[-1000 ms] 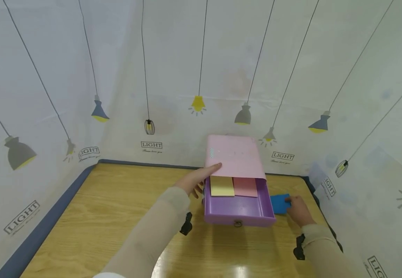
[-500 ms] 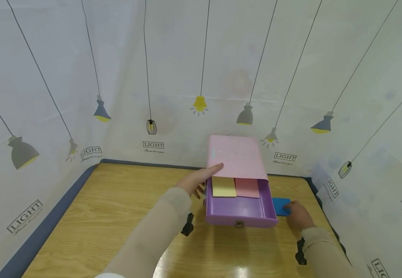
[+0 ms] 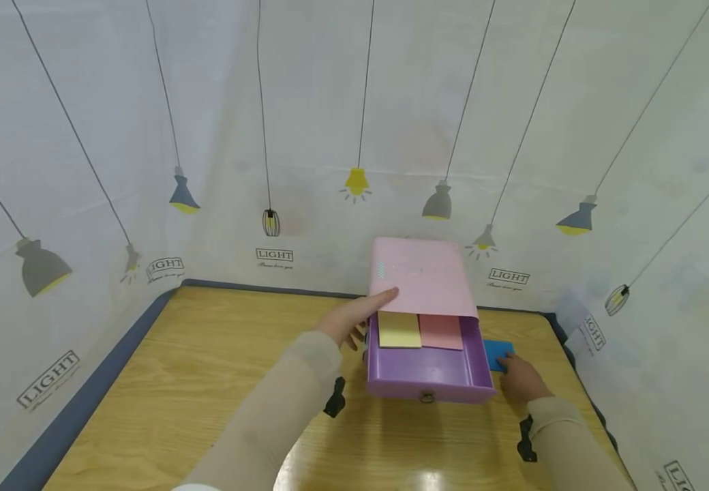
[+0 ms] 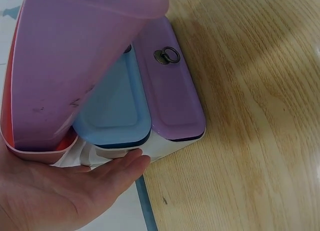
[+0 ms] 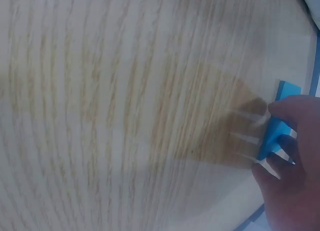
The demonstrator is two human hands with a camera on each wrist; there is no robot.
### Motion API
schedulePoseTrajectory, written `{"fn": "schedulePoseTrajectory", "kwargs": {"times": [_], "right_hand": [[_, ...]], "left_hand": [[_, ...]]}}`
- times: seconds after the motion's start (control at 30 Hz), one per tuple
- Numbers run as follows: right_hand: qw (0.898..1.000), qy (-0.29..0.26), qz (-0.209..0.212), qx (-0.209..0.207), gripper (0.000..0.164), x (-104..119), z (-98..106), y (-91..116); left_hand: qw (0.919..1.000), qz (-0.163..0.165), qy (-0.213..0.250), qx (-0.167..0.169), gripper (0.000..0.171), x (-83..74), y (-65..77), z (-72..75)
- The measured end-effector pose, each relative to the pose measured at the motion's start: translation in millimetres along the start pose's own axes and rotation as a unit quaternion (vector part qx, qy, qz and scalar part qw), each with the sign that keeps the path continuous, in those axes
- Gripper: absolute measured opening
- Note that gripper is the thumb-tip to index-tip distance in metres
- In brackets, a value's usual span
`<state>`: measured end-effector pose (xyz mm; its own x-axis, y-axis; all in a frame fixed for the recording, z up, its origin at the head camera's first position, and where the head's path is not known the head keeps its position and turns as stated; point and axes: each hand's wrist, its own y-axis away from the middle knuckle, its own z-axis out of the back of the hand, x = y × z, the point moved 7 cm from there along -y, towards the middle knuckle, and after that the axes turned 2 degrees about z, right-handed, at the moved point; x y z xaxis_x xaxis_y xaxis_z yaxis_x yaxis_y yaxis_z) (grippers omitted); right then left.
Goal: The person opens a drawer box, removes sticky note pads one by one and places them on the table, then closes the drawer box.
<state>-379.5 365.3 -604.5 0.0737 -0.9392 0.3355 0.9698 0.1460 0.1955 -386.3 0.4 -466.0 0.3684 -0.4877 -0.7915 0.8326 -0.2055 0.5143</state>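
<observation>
A small drawer cabinet with a pink top stands at the back of the table. Its upper purple drawer is pulled out and holds a yellow sticky note pad beside a pink sticky note pad. My left hand rests against the cabinet's left side, thumb on the top and fingers extended along the side. To the right of the drawer, my right hand pinches a blue sticky note pad between thumb and fingers, low over the table. The drawer's wall partly hides that pad in the head view.
Below the pulled-out drawer, a blue drawer and another purple drawer with a ring pull are closed. The wooden table is bordered by a white curtain printed with lamps.
My right hand has shifted slightly toward the drawer with the blue sticky note pad, which sits flatter and closer beside it. My left hand stays on the cabinet. The head view has turned a little.
</observation>
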Motion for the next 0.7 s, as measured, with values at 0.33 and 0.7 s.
{"fn": "schedulePoseTrajectory", "kwargs": {"times": [0.33,0.7], "right_hand": [[1.0,-0.016,0.005,-0.025,0.05,7,8,0],[0.997,-0.041,-0.011,-0.068,0.039,49,53,22]], "left_hand": [[0.9999,0.003,0.01,-0.003,0.106,0.0,1.0,1.6],[0.9999,0.001,0.011,-0.01,0.105,2.2,0.6,2.3]]}}
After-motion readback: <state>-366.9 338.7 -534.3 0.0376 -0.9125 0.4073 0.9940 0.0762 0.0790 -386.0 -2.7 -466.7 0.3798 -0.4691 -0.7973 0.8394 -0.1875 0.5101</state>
